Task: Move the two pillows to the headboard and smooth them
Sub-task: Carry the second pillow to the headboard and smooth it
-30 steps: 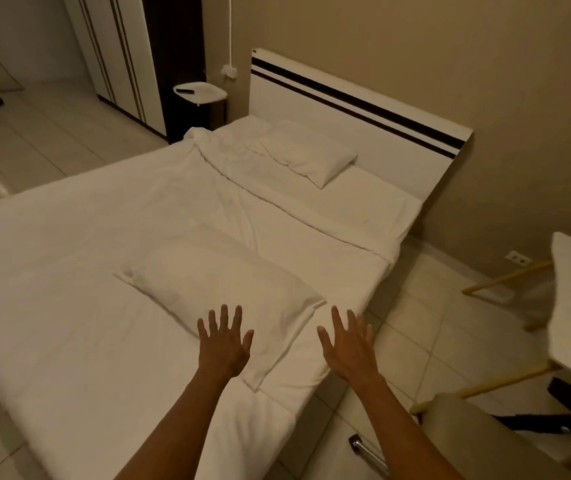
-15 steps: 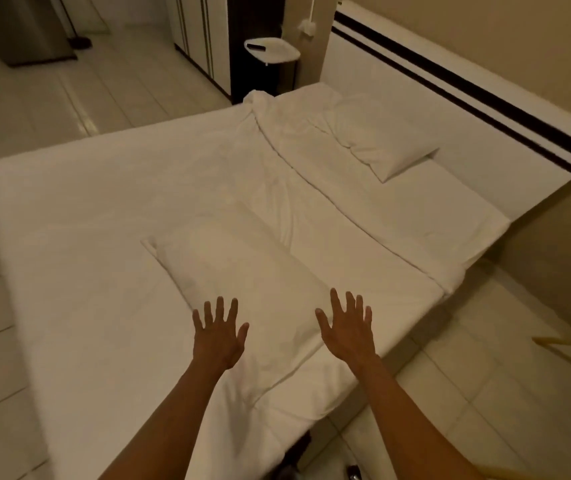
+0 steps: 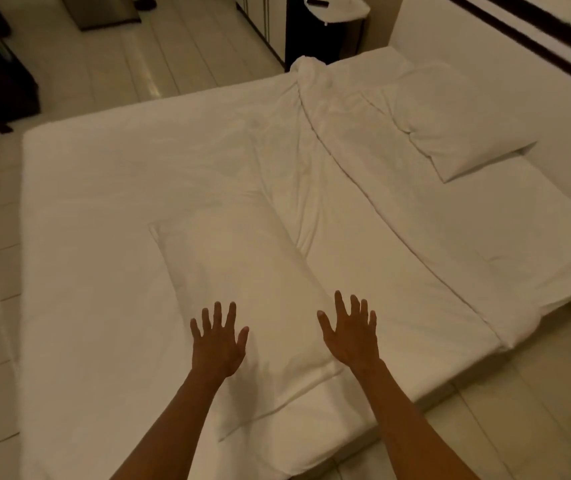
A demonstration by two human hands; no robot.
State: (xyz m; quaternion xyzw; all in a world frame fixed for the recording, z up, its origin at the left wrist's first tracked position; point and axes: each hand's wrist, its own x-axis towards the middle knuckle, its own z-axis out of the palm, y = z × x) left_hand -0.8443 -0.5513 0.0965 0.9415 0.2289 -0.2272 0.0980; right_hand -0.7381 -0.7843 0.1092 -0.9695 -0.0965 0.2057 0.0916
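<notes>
— Where's the near pillow (image 3: 242,282)?

— Mid-bed, well short of the headboard (image 3: 506,74). My left hand (image 3: 217,344) and right hand (image 3: 351,336) hover spread, each grip empty (I'd take both short ends evenly).

bedroom | white-sheeted bed (image 3: 111,188) | striped headboard (image 3: 506,64) | pillows (image 3: 450,112) | tiled floor (image 3: 187,53)

Two white pillows are lying on the bed, the near pillow (image 3: 242,292) resting flat and slantwise at mid-mattress with one corner reaching toward the bed's near edge, while the far pillow (image 3: 450,119) is sitting plump and askew just beside the headboard (image 3: 506,64).
</notes>
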